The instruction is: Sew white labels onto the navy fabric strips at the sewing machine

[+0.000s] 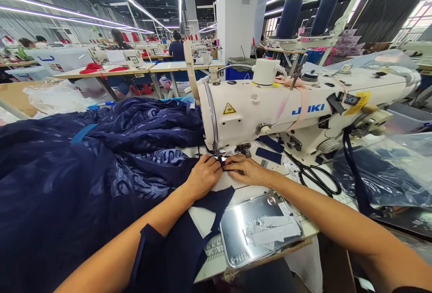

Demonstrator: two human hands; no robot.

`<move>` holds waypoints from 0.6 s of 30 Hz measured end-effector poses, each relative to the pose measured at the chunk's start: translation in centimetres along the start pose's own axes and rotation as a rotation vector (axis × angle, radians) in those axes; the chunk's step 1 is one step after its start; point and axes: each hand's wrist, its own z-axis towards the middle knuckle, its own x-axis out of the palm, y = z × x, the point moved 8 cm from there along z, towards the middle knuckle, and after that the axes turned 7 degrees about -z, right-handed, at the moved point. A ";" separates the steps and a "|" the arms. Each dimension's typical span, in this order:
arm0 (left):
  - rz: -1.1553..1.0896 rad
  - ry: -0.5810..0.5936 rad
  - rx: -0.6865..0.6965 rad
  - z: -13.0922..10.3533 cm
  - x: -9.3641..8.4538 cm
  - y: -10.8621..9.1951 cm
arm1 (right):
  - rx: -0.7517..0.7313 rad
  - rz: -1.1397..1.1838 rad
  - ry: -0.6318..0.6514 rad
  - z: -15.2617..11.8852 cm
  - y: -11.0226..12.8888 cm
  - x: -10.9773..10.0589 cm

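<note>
A white sewing machine (249, 108) stands across the middle, its needle area low at the left end. Just below the needle area, my left hand (206, 175) has its fingers closed on navy fabric (141, 162). My right hand (245, 169) lies close beside it, fingers bent together at the fabric's edge by the presser foot. What sits under its fingertips is small and partly hidden. The navy fabric spreads in folds over the left side, with patterned parts and a blue strip (84, 133) on it. Part of it hangs down under my left forearm.
Black scissors (319, 179) and small navy pieces (269, 155) lie right of my hands. A metal plate (259, 227) with paper labels is at the front edge. Bagged fabric (388, 171) is at right. Thread cones (289, 16) stand behind. People sit at machines farther back.
</note>
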 end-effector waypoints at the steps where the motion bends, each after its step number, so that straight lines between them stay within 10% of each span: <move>1: -0.021 0.002 0.023 0.0 0.1 -0.1 | 0.003 0.018 -0.009 0.0 -0.1 0.0; 18: -0.256 0.066 -0.131 -1.8 -0.4 1.1 | -0.096 -0.261 0.068 -0.3 1.8 -0.2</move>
